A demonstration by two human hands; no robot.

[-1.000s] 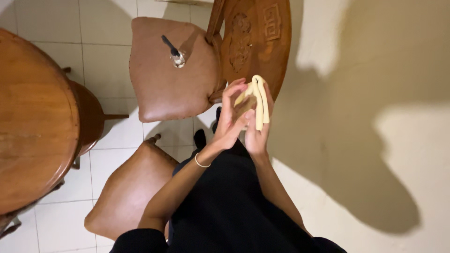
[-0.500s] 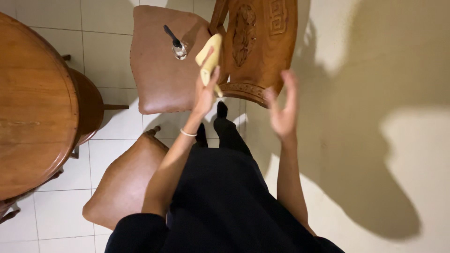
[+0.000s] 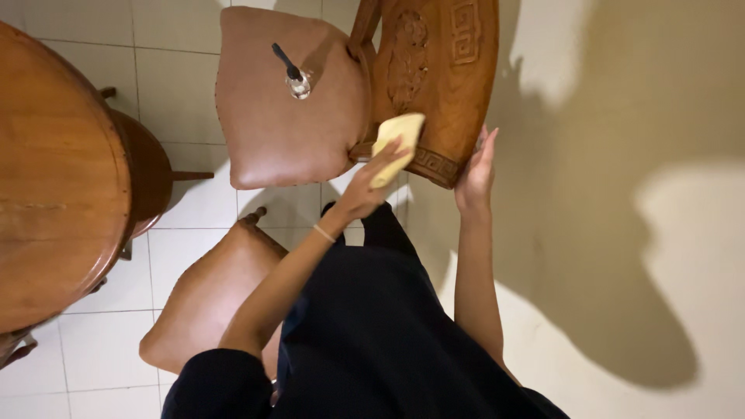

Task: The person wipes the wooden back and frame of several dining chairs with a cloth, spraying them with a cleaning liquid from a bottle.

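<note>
The left hand [image 3: 365, 190] has its grip closed on a folded pale yellow cloth [image 3: 396, 138], fingers and thumb pinching its lower half, and presses it flat against the carved brown wooden chair back [image 3: 434, 70], low down near that back's bottom edge where it meets the seat. The right hand [image 3: 475, 172] rests on the outer lower corner of the same chair back, fingers laid along the edge; whether they curl round it cannot be told, and nothing loose is in that grip.

On the far side of the chair back from the hands lies the tan leather seat cushion [image 3: 272, 116], and on it stands a small clear glass bottle with a black dropper-like top [image 3: 295, 77], well apart from the cloth and clear of the cushion's edges. To the right of the chair back there is only the plain cream wall [image 3: 621, 101], close behind the right hand, so little room there. Left of the chair back, beyond a strip of white floor tiles [image 3: 178, 93], curves the rim of a round brown wooden surface [image 3: 62, 178]. Below the chair back, near the person's dark clothing, a second tan leather chair seat [image 3: 209, 302] juts out
</note>
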